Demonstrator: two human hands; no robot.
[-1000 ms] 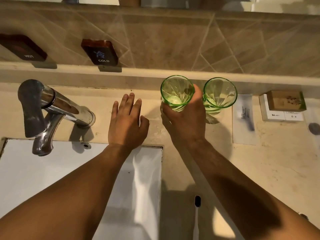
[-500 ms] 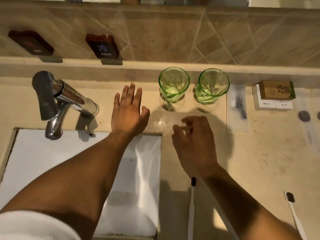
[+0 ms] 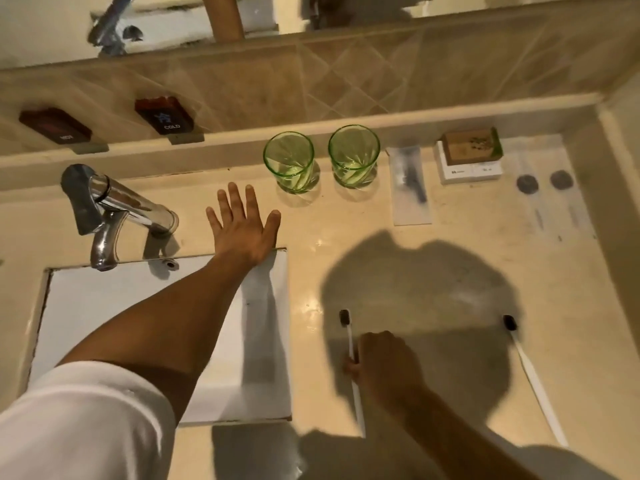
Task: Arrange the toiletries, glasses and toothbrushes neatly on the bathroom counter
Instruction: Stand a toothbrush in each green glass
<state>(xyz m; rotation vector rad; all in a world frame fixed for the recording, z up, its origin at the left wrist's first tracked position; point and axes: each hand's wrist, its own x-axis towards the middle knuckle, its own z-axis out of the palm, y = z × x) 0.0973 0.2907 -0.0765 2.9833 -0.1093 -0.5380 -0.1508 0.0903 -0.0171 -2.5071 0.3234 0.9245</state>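
Two green glasses stand upright side by side at the back of the counter, the left glass (image 3: 289, 161) and the right glass (image 3: 353, 155). A white toothbrush with black bristles (image 3: 348, 336) lies near the counter's front; my right hand (image 3: 386, 370) curls round its handle. A second white toothbrush (image 3: 533, 379) lies apart to the right. My left hand (image 3: 244, 225) rests flat, fingers spread, on the counter beside the sink. A sealed flat packet (image 3: 410, 185), a brown box on a white box (image 3: 469, 155) and a clear packet with two dark discs (image 3: 543, 192) sit at the back right.
A chrome tap (image 3: 114, 209) stands at the left over the white sink (image 3: 104, 313). Dark hot and cold plaques (image 3: 162, 116) sit on the tiled ledge. A side wall (image 3: 620, 161) bounds the counter (image 3: 433, 265) on the right. A mirror runs along the top.
My right hand let go of the left green glass, drew back toward the front edge and took hold of the nearer toothbrush. My left hand stayed flat by the sink.
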